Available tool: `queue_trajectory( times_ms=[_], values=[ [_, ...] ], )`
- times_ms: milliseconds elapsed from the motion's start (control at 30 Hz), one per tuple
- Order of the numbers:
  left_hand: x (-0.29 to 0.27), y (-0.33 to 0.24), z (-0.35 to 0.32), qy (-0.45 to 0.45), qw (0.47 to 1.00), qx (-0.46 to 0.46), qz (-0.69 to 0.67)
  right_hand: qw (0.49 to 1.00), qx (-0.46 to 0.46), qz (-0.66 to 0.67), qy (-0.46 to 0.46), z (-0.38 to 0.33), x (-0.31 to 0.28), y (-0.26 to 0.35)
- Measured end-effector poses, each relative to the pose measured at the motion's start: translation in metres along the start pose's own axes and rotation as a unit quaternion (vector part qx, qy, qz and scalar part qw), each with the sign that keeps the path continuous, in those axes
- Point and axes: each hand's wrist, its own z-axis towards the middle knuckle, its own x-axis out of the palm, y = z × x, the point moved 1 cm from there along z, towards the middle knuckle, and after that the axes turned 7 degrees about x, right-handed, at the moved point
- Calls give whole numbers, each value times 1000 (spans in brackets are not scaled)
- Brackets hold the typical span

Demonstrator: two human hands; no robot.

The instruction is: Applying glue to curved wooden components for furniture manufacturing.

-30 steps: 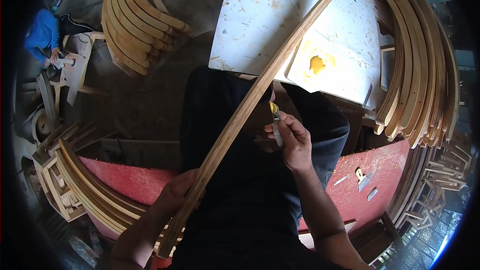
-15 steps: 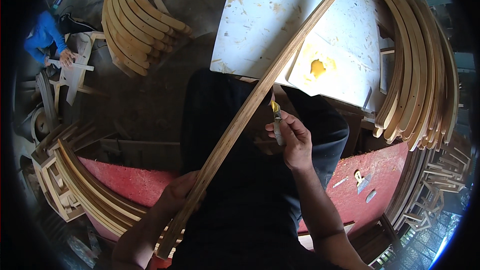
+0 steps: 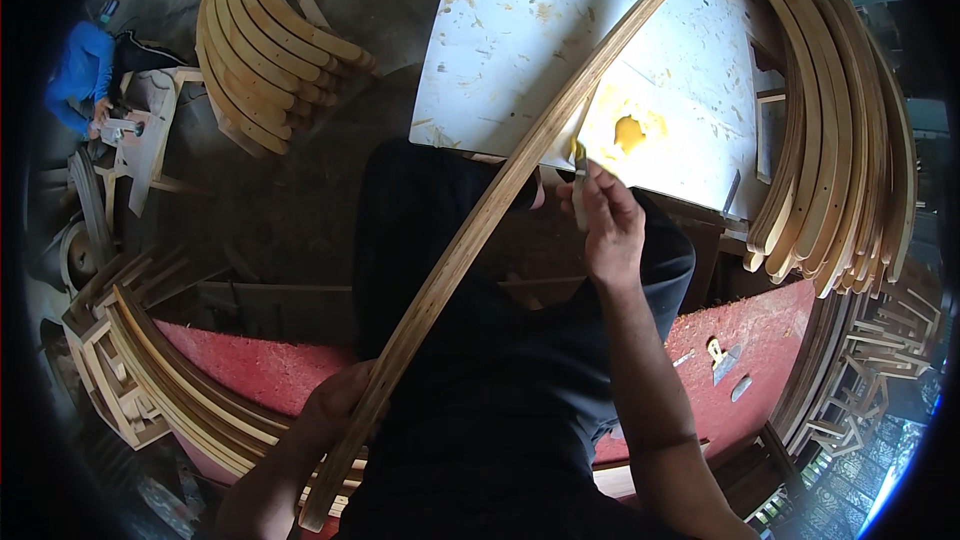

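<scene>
My left hand (image 3: 338,402) grips a long, slightly curved wooden strip (image 3: 478,225) near its lower end. The strip slants up to the right, its far end over the white tabletop (image 3: 500,50). In my right hand (image 3: 612,235) is a small putty knife (image 3: 581,185) with a pale handle and yellow paste on its blade. The blade points up, close to the strip's right side and the near edge of a white sheet (image 3: 612,90). On that sheet lies a blob of yellow putty (image 3: 629,134) with smears around it.
Stacks of curved wooden pieces stand at right (image 3: 830,130), upper left (image 3: 255,50) and lower left (image 3: 190,370). A scraper (image 3: 722,360) and a grey oval object (image 3: 741,388) lie on the red surface (image 3: 775,330). A person in blue (image 3: 85,75) works at far left.
My right hand has moved up with the putty knife, toward the sheet with the putty. The wooden strip has shifted slightly left. The person in blue has moved their hands.
</scene>
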Motion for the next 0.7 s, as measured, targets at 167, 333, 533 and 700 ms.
queue_trajectory(
  times_ms=[167, 333, 533, 700],
  values=[
    [2, -2, 1, 7, 999, -9, -36, 998, -39, -46, -33, 40, 6, 3],
    [1, -3, 0, 7, 1000, -7, -29, 996, 10, -84, -23, 47, 5, 5],
    [-7, 5, 6, 38, 996, 0, -75, 996, 72, -11, -44, 40, 4, 2],
    [-9, 7, 10, 78, 994, 17, -73, 992, 103, 69, -28, 33, 1, 1]
  ],
)
